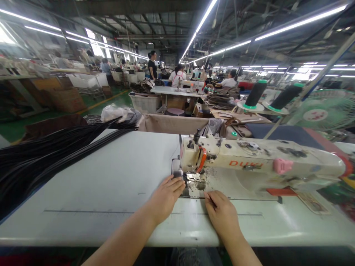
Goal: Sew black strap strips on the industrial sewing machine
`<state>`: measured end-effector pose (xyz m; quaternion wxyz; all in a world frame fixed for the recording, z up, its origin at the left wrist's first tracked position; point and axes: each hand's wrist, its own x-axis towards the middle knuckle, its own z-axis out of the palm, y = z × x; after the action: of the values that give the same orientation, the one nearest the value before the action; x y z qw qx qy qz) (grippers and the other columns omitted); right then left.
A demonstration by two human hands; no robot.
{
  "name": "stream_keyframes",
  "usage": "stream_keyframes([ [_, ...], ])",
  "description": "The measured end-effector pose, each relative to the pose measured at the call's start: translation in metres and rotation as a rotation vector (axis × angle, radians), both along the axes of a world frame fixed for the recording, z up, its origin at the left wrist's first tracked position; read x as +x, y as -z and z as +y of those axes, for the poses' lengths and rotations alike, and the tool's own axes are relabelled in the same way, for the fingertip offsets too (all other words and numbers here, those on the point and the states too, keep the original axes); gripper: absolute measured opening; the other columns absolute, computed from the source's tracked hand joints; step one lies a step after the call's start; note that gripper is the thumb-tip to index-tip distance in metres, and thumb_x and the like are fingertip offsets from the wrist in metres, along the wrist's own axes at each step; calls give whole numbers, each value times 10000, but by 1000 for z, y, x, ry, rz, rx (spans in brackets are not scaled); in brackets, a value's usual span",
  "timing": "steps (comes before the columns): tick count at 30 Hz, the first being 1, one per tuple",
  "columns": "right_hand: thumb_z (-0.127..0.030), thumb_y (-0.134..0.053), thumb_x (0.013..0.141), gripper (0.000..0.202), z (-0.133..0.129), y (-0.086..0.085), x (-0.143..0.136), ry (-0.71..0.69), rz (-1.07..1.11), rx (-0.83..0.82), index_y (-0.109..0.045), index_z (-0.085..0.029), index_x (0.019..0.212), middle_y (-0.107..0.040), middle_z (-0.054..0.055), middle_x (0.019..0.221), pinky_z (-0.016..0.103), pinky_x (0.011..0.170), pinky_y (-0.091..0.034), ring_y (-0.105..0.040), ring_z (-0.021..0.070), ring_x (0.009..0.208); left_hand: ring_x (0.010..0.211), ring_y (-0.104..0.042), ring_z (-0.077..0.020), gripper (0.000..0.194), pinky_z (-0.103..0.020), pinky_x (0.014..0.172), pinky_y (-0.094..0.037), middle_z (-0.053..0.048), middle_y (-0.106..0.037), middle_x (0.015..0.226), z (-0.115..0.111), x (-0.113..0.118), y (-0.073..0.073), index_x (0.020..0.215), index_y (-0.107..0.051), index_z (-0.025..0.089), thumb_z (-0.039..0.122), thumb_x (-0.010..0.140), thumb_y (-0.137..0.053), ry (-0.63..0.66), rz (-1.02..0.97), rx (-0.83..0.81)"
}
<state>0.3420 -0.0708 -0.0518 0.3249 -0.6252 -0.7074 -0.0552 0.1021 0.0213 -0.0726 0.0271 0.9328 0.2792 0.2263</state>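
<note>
A cream sewing machine with orange lettering stands on the pale table. My left hand lies flat with its fingers stretched out, just left of the metal presser foot. Dark material shows at those fingertips; whether it is cloth or part of the machine bed I cannot tell. In front of the machine bed, my right hand rests with fingers curled and thumb against the index finger. Anything inside that grip is hidden.
Long black strips are heaped over the table's left side. Two black thread cones and a green fan stand behind the machine at right. A beige cloth-lined bin adjoins the table's far edge. Several people work farther off.
</note>
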Motion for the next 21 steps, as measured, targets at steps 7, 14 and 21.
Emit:
stream_keyframes([
  [7, -295, -514, 1038, 265, -2, 3, 2, -2, 33, 11, -598, -224, 797, -599, 7, 734, 294, 700, -411, -576, 183, 726, 1467, -456, -215, 486, -466, 1256, -305, -40, -572, 1526, 1, 1, -8, 1476, -538, 213, 120, 1011, -430, -49, 36, -110],
  [14, -276, -542, 1035, 222, -10, -1, -2, -30, 96, 76, -615, -218, 834, -585, -1, 725, 283, 680, -423, -564, 164, 697, 1516, -360, -274, 631, -557, 1261, -252, -55, -531, 1562, 4, 1, -16, 1512, -497, 224, 37, 912, -445, -86, 48, -228],
  [21, -161, -533, 1010, 131, -58, -8, -17, -259, 138, 24, -602, -221, 917, -592, 9, 727, 272, 636, -440, -576, 158, 667, 1538, -280, -310, 710, -636, 1247, -227, -50, -472, 1601, 5, 3, -21, 1506, -499, 280, 4, 853, -463, -159, 59, -276],
])
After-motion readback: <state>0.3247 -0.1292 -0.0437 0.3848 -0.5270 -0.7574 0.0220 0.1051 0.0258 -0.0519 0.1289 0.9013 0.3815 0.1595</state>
